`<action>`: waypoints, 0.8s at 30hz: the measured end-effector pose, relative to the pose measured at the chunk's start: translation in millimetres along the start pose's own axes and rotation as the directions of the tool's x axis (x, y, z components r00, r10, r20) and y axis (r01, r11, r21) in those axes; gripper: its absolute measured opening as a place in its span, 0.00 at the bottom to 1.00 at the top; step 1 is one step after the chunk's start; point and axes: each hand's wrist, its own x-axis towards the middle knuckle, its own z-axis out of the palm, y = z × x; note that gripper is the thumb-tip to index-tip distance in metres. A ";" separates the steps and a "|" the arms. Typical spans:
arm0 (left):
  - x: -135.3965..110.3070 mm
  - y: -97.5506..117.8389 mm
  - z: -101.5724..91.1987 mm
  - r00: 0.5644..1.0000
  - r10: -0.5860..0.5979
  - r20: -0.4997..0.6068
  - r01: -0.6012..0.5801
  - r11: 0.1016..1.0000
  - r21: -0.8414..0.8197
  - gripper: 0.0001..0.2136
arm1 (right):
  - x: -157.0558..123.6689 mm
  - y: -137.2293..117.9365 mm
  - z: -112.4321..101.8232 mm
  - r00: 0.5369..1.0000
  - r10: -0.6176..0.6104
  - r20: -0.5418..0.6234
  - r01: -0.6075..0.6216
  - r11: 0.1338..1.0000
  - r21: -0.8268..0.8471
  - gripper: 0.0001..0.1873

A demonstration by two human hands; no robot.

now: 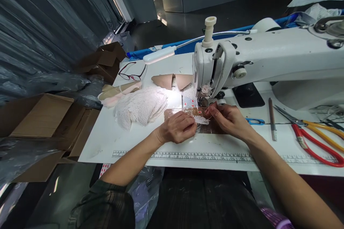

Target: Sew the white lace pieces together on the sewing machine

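A sleeve (104,204) is shown left of the machine (258,55); before it, lace (201,120) is pinched by the left hand (180,127). The right hand (227,117): grip indeterminable. Probably light, soft; best held by its ends.

The white table (100,141) carries eyeglasses (130,77), a heap of white lace (145,105), a sewing machine (258,57) and red-handled scissors (300,137).

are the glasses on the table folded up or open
Open: the glasses have both temples stretched out away from the lenses, not folded across them.
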 end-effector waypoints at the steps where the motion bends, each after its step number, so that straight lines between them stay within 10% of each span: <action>1: 0.3 -0.1 -0.2 1.000 0.019 0.005 -0.019 1.000 0.024 0.06 | 0.2 1.1 0.9 0.999 -0.039 -0.036 0.036 0.997 -0.073 0.18; 13: 4.1 -0.1 0.8 0.997 0.060 -0.042 -0.059 0.998 0.023 0.04 | -5.3 0.1 15.6 0.887 -0.452 0.094 0.462 0.867 -0.186 0.07; 24: -5.3 0.6 7.2 0.991 -0.084 0.105 0.090 0.994 -0.057 0.09 | -7.8 4.8 25.1 0.947 -0.284 0.147 0.310 0.930 -0.199 0.07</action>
